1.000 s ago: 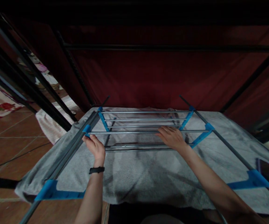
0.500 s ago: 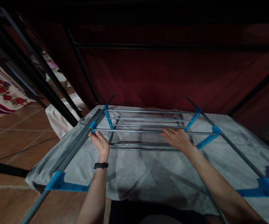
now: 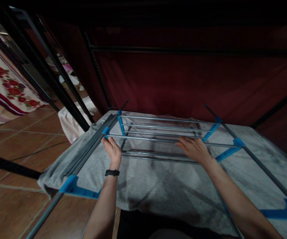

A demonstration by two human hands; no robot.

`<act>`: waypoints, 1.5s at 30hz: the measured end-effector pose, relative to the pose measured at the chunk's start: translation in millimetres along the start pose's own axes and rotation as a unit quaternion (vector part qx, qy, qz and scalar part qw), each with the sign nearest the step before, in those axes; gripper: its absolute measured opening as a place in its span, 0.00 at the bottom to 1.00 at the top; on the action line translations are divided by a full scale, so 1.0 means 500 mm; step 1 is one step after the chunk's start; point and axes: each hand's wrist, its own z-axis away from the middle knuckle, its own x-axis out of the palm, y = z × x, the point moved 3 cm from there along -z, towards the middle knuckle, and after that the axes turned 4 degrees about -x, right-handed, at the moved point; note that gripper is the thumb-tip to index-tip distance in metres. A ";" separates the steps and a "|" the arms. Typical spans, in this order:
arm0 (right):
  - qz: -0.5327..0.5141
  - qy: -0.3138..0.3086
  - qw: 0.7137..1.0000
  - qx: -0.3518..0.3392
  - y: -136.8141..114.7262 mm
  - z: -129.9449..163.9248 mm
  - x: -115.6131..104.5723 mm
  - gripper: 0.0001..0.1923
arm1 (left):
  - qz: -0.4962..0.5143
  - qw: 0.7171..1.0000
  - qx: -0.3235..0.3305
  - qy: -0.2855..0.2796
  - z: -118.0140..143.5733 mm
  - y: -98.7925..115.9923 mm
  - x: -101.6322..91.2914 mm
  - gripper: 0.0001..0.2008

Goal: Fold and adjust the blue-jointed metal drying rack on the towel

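Observation:
A rack frame of grey metal tubes and blue plastic brackets rests on a grey blanket [image 3: 153,186]. At the left end of the front crossbar, my left hand [image 3: 113,152], with a dark band on its wrist, has its fingers closed round a blue bracket [image 3: 106,131]. My right hand [image 3: 194,150] lies over the same metal rod [image 3: 145,138] right of its middle, fingers bent over it and partly hidden. Further blue brackets [image 3: 229,153] join the rods to the right side tube [image 3: 262,167]. Two nearer blue brackets [image 3: 70,184] sit low in view.
Several loose grey tubes [image 3: 91,146] lie along the blanket's left side. Behind stands a dark red cloth wall [image 3: 183,86] with black metal bars. Black posts [image 3: 51,79] and a tiled floor [image 3: 14,202] are at left, with a flowered cloth [image 3: 14,86] and a striped cloth [image 3: 71,122].
The whole view has shifted, so the scene sits slightly further right. Both hands keep their places on the frame.

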 end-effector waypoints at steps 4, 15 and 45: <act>-0.004 0.036 0.999 -0.013 0.002 0.004 0.005 0.18 | -0.014 0.999 0.008 0.038 0.004 0.007 -0.004 0.20; 0.037 0.131 0.991 -0.012 -0.048 -0.005 0.005 0.12 | -0.021 0.998 0.008 0.053 0.006 0.008 -0.003 0.19; 0.027 0.064 0.997 -0.025 -0.032 -0.013 -0.002 0.16 | -0.001 1.000 0.010 0.029 0.010 0.008 -0.005 0.21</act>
